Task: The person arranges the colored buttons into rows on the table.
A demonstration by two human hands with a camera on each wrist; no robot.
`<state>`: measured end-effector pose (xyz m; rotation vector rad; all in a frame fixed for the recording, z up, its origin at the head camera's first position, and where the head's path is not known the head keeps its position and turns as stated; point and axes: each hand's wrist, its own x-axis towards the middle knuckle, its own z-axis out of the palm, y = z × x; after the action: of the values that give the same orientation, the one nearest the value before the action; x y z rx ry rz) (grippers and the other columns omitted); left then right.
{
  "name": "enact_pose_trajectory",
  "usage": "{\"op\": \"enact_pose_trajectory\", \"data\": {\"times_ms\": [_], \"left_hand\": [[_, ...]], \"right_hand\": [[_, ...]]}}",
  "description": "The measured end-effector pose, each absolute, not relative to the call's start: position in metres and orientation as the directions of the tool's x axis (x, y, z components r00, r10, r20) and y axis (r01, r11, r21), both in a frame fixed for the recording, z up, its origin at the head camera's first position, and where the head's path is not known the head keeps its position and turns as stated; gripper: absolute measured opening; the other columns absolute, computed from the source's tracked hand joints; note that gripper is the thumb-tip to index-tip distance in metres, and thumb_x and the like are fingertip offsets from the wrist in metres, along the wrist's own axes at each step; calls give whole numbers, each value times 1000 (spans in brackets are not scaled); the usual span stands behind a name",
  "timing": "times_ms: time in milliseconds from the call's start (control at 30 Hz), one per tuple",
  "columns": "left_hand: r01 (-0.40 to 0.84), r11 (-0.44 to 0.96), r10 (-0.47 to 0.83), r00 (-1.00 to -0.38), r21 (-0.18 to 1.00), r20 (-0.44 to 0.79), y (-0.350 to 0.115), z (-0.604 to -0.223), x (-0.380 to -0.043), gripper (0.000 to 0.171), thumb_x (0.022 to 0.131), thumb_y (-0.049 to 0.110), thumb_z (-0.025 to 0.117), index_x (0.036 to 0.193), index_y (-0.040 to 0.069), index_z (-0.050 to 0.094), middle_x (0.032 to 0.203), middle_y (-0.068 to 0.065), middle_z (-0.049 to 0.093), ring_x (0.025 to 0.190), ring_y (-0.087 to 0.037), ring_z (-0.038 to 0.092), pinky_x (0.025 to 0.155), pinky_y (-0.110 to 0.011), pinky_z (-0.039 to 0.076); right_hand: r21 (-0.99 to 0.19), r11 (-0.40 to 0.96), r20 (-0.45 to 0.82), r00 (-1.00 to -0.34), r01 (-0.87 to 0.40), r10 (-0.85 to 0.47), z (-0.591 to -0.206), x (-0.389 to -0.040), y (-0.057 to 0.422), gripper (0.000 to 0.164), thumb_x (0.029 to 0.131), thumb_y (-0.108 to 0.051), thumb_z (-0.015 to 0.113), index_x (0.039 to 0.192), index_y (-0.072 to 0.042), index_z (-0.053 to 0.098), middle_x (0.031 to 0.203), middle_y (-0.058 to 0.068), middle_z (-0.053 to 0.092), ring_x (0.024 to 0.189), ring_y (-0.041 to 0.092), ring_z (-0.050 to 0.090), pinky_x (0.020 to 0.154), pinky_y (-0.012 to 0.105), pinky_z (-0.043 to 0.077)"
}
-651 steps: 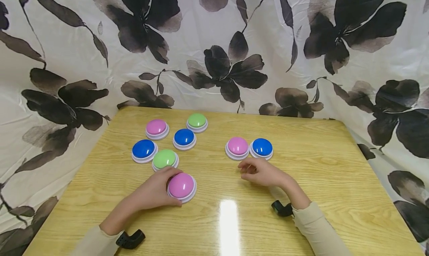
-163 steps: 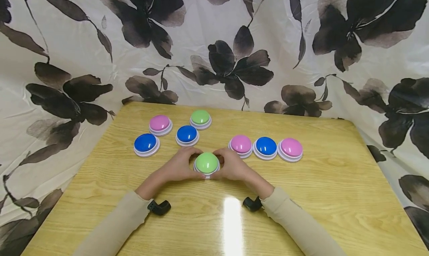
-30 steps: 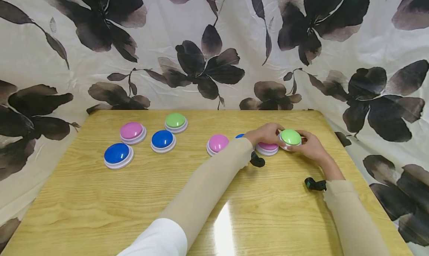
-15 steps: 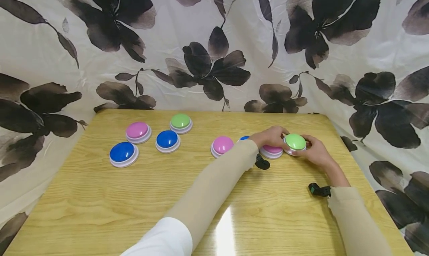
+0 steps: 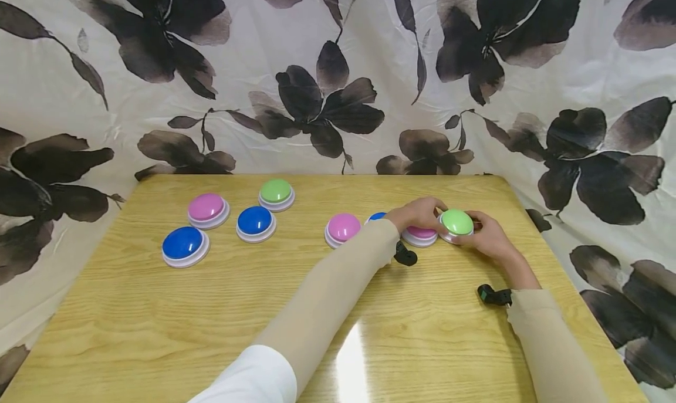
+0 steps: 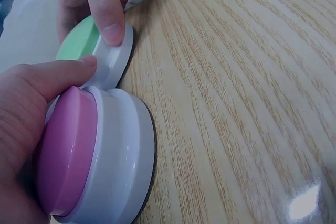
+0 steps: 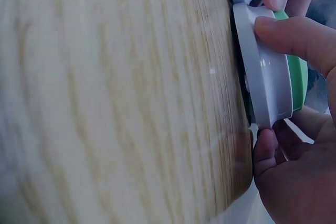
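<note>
Head: left hand (image 5: 421, 213) and right hand (image 5: 492, 237) grip round green button (image 5: 456, 222) between them, dome upward; table (image 5: 422, 327) extends nearside, edge beyond right hand | Left wrist: pink button (image 6: 65, 150) beneath left hand, beside green | Right wrist: right thumb (image 7: 299, 38) contacts white base (image 7: 270, 80).

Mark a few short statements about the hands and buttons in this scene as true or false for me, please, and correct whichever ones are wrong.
1. The left hand and the right hand are at the same green button. True.
2. The button next to that one is blue. False: it is a pink button.
3. In the head view, one blue button is mostly hidden. True.
4. The leftmost button in the head view is green. False: it is another blue button.
5. A second green button sits near the far edge of the table. True.
</note>
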<state>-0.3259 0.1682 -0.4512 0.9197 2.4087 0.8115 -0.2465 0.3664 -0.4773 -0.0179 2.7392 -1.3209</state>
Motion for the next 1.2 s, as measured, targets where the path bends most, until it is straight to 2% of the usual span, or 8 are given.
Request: {"op": "enact_pose_trajectory", "data": {"times_ms": [300, 1000, 1200], "left_hand": [[431, 605, 699, -690, 669, -188, 166, -452, -327, 61, 81, 35, 79, 136, 18, 57, 118, -2, 63, 99, -11, 58, 79, -21, 46], [419, 592, 707, -680, 688, -194, 169, -453, -327, 61, 80, 35, 80, 135, 18, 58, 116, -1, 62, 98, -10, 58, 78, -20, 45], [434, 581, 712, -681, 689, -172, 165, -457, -331, 61, 79, 35, 80, 133, 17, 59, 112, -1, 62, 96, -11, 58, 77, -21, 46]], "right_hand": [[-791, 609, -113, -992, 58, -53, -474, -243, 363, 85, 76, -21, 84, 139, 8, 35, 124, 26, 46, 107, 33, 46, 84, 33, 42], [-808, 584, -128, -991, 78, -45, -473, -237, 364, 85, 78, -21, 84, 139, 8, 33, 124, 26, 45, 107, 32, 46, 85, 33, 40], [-810, 581, -121, -992, 74, -43, -476, -240, 363, 89, 76, -25, 85, 141, 8, 32, 127, 27, 45, 111, 35, 46, 89, 37, 39]]}}
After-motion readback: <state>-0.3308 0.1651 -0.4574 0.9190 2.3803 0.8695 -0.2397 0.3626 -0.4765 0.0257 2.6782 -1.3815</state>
